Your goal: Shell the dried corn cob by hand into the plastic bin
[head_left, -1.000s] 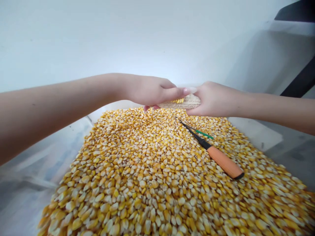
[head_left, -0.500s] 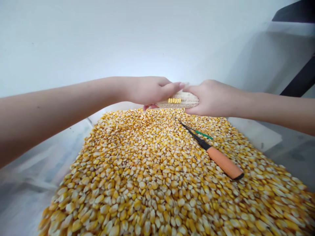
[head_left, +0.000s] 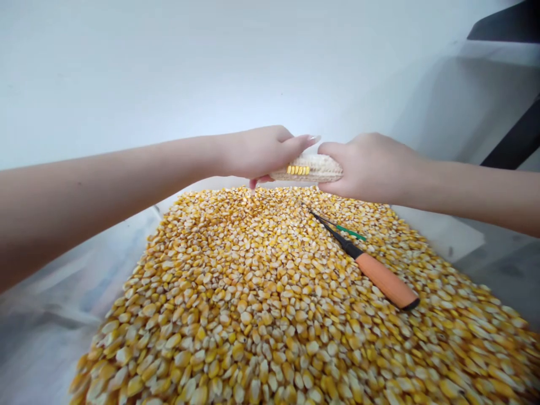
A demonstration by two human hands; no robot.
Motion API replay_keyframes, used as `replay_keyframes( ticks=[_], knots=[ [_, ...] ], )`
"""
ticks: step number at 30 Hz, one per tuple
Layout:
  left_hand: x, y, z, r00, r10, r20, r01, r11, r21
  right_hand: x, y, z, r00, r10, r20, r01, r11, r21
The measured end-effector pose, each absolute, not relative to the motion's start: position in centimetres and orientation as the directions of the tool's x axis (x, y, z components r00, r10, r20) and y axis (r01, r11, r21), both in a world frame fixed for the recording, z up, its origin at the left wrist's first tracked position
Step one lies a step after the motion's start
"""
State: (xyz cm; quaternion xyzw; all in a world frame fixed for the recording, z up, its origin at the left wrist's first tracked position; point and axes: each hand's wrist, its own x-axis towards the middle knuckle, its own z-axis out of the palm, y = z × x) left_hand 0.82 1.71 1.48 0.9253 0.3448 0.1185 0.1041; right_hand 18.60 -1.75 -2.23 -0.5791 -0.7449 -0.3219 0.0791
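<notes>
Both hands hold one pale corn cob point(head_left: 314, 167) level above the far end of a heap of loose yellow kernels point(head_left: 274, 304). My left hand point(head_left: 261, 152) grips its left end, thumb stretched over the top. My right hand point(head_left: 371, 166) is closed around its right end. The cob is almost bare, with a short row of yellow kernels still on its near side. An awl-like tool with an orange handle point(head_left: 386, 284) and a dark thin shaft lies on the heap below my right hand.
A thin green stick point(head_left: 348, 229) lies beside the tool's shaft. The kernels fill a pale container whose left wall point(head_left: 84, 270) and right rim point(head_left: 442, 230) show. A white wall stands behind, with dark bars point(head_left: 512, 143) at the upper right.
The cob has turned a little in my hands, so the remaining kernel row faces me more. My left thumb has drawn back from the cob's middle. Both hands have risen slightly.
</notes>
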Motion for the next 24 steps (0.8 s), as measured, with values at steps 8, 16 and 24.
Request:
replay_keyframes(
  ticks=[8,16,24],
  knots=[
    [1.2,2.4,0.9,0.564,0.816,0.126,0.696,-0.552,0.459,17.4,-2.6,-2.5,-0.264,0.829,0.493,0.911,0.046,0.411],
    [0.7,3.4,0.7,0.636,0.767,0.087,0.658,-0.597,0.458,17.4,-2.4,-2.2,-0.275,0.870,0.410,0.936,0.143,0.323],
    [0.2,2.2,3.3,0.808,0.541,-0.234,0.584,-0.676,0.449,17.9,-3.2,-0.5,-0.314,0.869,0.384,0.938,0.220,0.269]
  ],
)
